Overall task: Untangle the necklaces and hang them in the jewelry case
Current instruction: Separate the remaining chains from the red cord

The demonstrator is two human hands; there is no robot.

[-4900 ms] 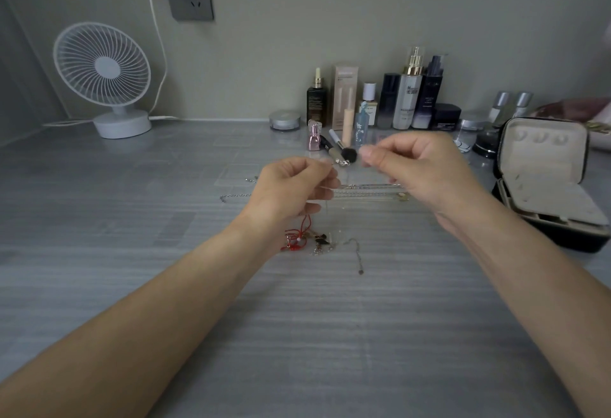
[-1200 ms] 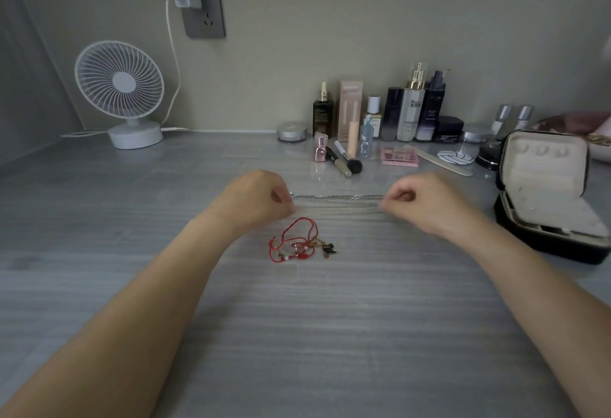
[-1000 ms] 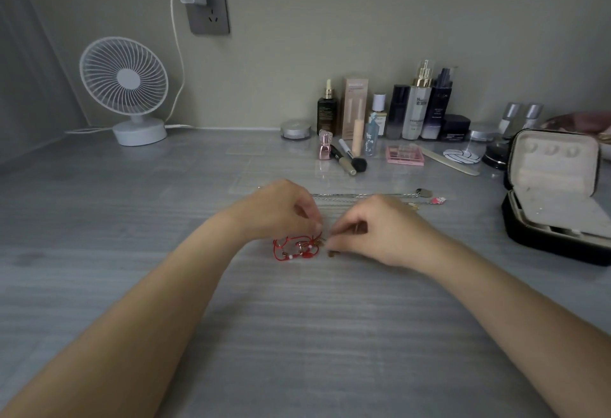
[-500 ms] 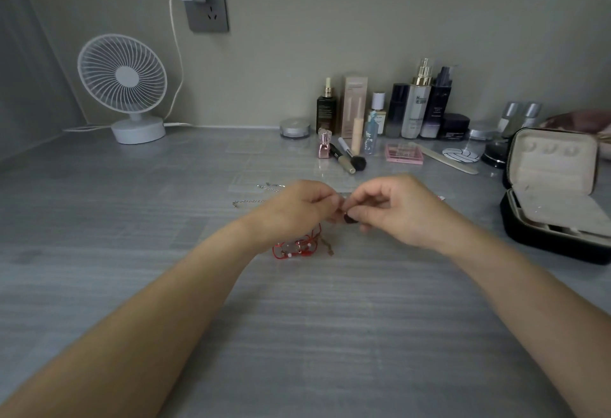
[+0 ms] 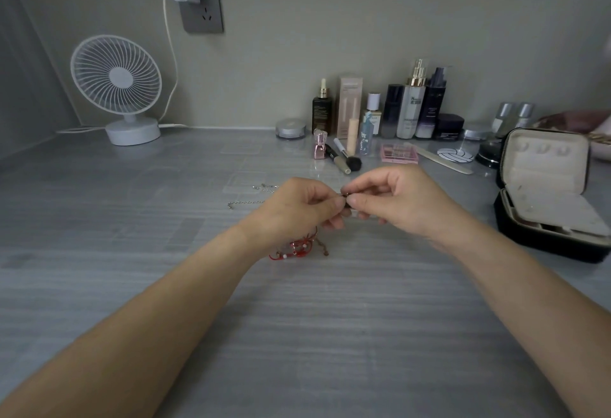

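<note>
Left grip (image 5: 297, 211) and right grip (image 5: 401, 202) pinch one small dark bit (image 5: 345, 193); red necklace (image 5: 292, 250) lies just below left grip, jewelry case (image 5: 545, 169) far right.

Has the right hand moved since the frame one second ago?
Yes. The right hand has risen from beside the red cord tangle toward the makeup brush, now meeting the left hand on a necklace.

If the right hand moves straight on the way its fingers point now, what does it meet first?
The left hand: the right hand points leftward at it, and both pinch one small dark piece between their fingertips. They seem at equal depth, though one view cannot confirm.
</note>
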